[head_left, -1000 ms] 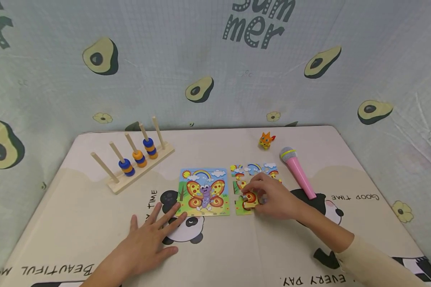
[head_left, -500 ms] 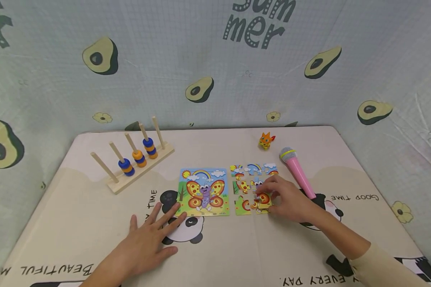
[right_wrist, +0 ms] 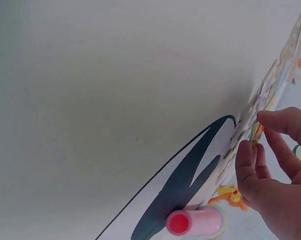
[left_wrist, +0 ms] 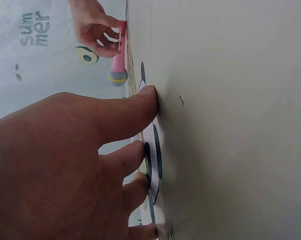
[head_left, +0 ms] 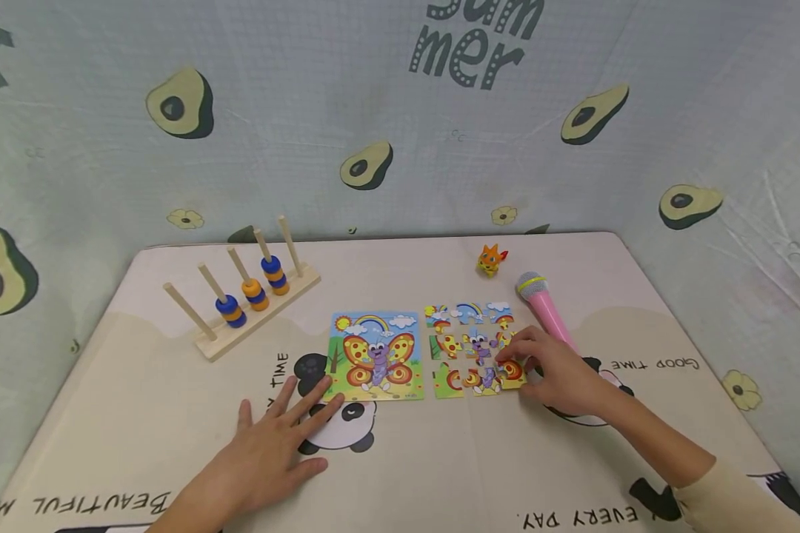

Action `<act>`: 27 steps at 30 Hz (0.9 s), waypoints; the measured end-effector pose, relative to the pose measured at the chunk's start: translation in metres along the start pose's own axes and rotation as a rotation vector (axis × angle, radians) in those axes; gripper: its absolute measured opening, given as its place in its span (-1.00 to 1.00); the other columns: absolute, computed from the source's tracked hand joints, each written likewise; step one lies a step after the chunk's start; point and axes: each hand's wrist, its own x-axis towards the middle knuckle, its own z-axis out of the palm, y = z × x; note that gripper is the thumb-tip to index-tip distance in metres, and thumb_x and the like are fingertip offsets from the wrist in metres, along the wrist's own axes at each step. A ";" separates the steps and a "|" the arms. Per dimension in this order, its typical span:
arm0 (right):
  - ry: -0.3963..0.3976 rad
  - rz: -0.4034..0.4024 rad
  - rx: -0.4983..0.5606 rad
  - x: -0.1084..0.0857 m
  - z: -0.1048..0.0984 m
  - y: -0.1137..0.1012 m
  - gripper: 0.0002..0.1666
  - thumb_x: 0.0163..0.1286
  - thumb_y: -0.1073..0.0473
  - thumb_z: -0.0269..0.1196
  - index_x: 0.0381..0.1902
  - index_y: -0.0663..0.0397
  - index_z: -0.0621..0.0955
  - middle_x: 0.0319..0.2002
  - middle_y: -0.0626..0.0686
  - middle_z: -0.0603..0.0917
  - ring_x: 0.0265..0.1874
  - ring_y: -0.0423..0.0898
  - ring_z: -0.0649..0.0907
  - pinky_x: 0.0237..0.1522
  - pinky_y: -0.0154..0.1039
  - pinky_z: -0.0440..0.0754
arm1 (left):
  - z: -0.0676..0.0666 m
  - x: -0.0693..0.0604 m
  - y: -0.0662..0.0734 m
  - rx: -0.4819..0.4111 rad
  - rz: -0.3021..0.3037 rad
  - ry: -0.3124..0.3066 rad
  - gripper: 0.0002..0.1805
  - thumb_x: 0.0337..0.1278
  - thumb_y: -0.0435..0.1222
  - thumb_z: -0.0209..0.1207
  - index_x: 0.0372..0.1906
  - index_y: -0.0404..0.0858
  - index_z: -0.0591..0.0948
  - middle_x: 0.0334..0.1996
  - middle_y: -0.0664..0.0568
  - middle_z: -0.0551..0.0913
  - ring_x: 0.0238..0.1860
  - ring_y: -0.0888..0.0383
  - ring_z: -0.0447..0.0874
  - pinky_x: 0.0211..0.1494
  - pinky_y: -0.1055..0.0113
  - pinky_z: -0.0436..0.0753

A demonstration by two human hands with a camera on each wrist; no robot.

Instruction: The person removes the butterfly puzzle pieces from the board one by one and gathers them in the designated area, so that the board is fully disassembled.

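My right hand point(head_left: 563, 374) pinches a small puzzle piece point(head_left: 512, 374) with a red-orange spiral, at the lower right of a group of loose puzzle pieces point(head_left: 450, 346). In the right wrist view the thumb and fingers hold that piece by its edges, tilted off the table. Left of the group lies the butterfly picture board point(head_left: 377, 355), showing a sun, a rainbow and a purple butterfly. My left hand point(head_left: 263, 455) rests on the table with its fingers spread, fingertips at the board's lower left corner. The left wrist view shows its fingertips down on the tabletop.
A wooden peg stand point(head_left: 260, 314) with blue and orange rings stands at the back left. A pink toy microphone point(head_left: 550, 314) lies just beyond my right hand. Behind the pieces sits a small orange figurine point(head_left: 490, 260). The tablecloth point(head_left: 413, 474) bears printed pandas and lettering.
My right hand has moved to the right with the spiral piece, from the lower left of the group to its lower right, uncovering the middle pieces. My left hand stays in place.
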 end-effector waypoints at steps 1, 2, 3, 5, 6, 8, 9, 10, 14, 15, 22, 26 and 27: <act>-0.002 0.003 -0.008 -0.001 0.000 0.001 -0.46 0.10 0.51 0.36 0.02 -0.03 0.73 0.03 -0.01 0.58 -0.10 -0.11 0.62 -0.07 -0.25 0.73 | 0.000 0.000 0.000 -0.001 0.000 0.000 -0.14 0.26 0.23 0.27 0.62 0.29 0.24 0.71 0.19 0.02 0.66 -0.36 -0.04 0.24 -0.80 -0.02; -0.004 0.014 -0.020 -0.001 -0.001 0.002 -0.46 0.10 0.50 0.36 0.02 -0.04 0.73 0.03 -0.02 0.57 -0.09 -0.11 0.62 -0.06 -0.25 0.73 | 0.000 0.000 0.000 -0.002 -0.001 -0.001 -0.14 0.26 0.23 0.27 0.62 0.29 0.24 0.71 0.19 0.02 0.66 -0.36 -0.04 0.24 -0.80 -0.02; -0.005 0.015 -0.030 -0.002 -0.001 0.003 -0.46 0.09 0.50 0.36 0.03 -0.03 0.73 0.04 -0.02 0.58 -0.09 -0.11 0.61 -0.06 -0.25 0.73 | 0.000 0.000 0.000 -0.002 -0.001 -0.001 -0.14 0.26 0.23 0.27 0.62 0.29 0.24 0.71 0.19 0.02 0.66 -0.36 -0.05 0.24 -0.80 -0.02; -0.009 0.018 -0.046 -0.003 -0.001 0.005 -0.46 0.09 0.50 0.36 0.02 -0.03 0.73 0.04 -0.02 0.58 -0.07 -0.10 0.61 -0.05 -0.23 0.74 | 0.001 0.000 -0.001 -0.004 -0.004 -0.004 -0.14 0.25 0.24 0.27 0.62 0.29 0.24 0.71 0.19 0.02 0.66 -0.36 -0.05 0.24 -0.80 -0.03; -0.008 0.020 -0.051 -0.004 -0.002 0.005 -0.47 0.10 0.50 0.35 0.02 -0.03 0.73 0.05 -0.02 0.58 -0.06 -0.10 0.61 -0.04 -0.21 0.74 | 0.001 0.000 -0.001 -0.004 -0.005 -0.005 -0.13 0.25 0.24 0.27 0.62 0.29 0.24 0.71 0.20 0.01 0.66 -0.36 -0.06 0.24 -0.80 -0.04; -0.007 0.023 -0.054 -0.005 -0.002 0.006 -0.47 0.09 0.51 0.35 0.01 -0.02 0.73 0.06 -0.01 0.59 -0.05 -0.09 0.61 -0.04 -0.20 0.75 | 0.001 0.000 -0.001 -0.004 -0.007 -0.006 -0.13 0.25 0.25 0.27 0.62 0.30 0.24 0.71 0.20 0.01 0.66 -0.36 -0.06 0.25 -0.80 -0.04; -0.006 0.023 -0.055 -0.005 -0.002 0.006 -0.47 0.09 0.52 0.35 0.01 -0.02 0.73 0.06 -0.01 0.59 -0.04 -0.09 0.61 -0.04 -0.19 0.75 | 0.001 0.000 -0.001 -0.004 -0.008 -0.006 -0.13 0.25 0.25 0.27 0.62 0.30 0.24 0.71 0.20 0.01 0.66 -0.36 -0.06 0.25 -0.80 -0.04; -0.006 0.023 -0.055 -0.005 -0.002 0.006 -0.47 0.09 0.52 0.35 0.00 -0.02 0.73 0.06 -0.01 0.59 -0.04 -0.08 0.62 -0.03 -0.19 0.75 | 0.001 0.000 -0.001 -0.004 -0.009 -0.005 -0.13 0.25 0.25 0.27 0.62 0.30 0.24 0.71 0.20 0.01 0.66 -0.36 -0.06 0.25 -0.79 -0.04; -0.003 0.030 -0.068 -0.006 -0.002 0.008 -0.48 0.08 0.52 0.34 -0.01 -0.01 0.74 0.05 0.00 0.59 -0.02 -0.07 0.61 -0.05 -0.21 0.74 | 0.002 0.000 -0.001 0.000 -0.012 -0.001 -0.14 0.25 0.24 0.27 0.61 0.31 0.24 0.71 0.20 0.02 0.67 -0.35 -0.05 0.25 -0.79 -0.03; -0.005 0.033 -0.072 -0.006 -0.001 0.008 -0.48 0.08 0.52 0.34 -0.02 -0.01 0.74 0.05 0.00 0.59 -0.02 -0.07 0.61 -0.05 -0.22 0.74 | 0.002 0.000 -0.001 0.000 -0.013 0.000 -0.14 0.25 0.24 0.27 0.61 0.31 0.24 0.71 0.20 0.02 0.67 -0.34 -0.05 0.25 -0.79 -0.03; -0.012 0.046 -0.092 -0.006 -0.001 0.009 -0.47 0.08 0.50 0.35 0.00 -0.04 0.75 0.07 0.00 0.60 -0.01 -0.07 0.60 -0.08 -0.26 0.70 | 0.002 0.000 -0.001 0.001 -0.008 0.008 -0.15 0.26 0.23 0.27 0.61 0.31 0.24 0.71 0.20 0.03 0.67 -0.34 -0.04 0.25 -0.79 -0.02; -0.012 0.047 -0.105 -0.006 -0.001 0.009 -0.47 0.09 0.49 0.35 0.00 -0.05 0.75 0.07 0.00 0.61 -0.01 -0.07 0.60 -0.09 -0.26 0.69 | 0.002 -0.001 -0.001 -0.002 -0.003 0.014 -0.15 0.26 0.22 0.27 0.61 0.31 0.24 0.70 0.20 0.04 0.67 -0.33 -0.04 0.26 -0.79 -0.02; -0.012 0.047 -0.106 -0.006 -0.001 0.009 -0.47 0.09 0.49 0.35 0.01 -0.04 0.76 0.07 0.01 0.61 -0.01 -0.07 0.60 -0.09 -0.26 0.69 | 0.002 -0.001 -0.001 -0.003 -0.002 0.015 -0.15 0.26 0.21 0.28 0.61 0.31 0.24 0.70 0.19 0.04 0.67 -0.33 -0.04 0.26 -0.79 -0.02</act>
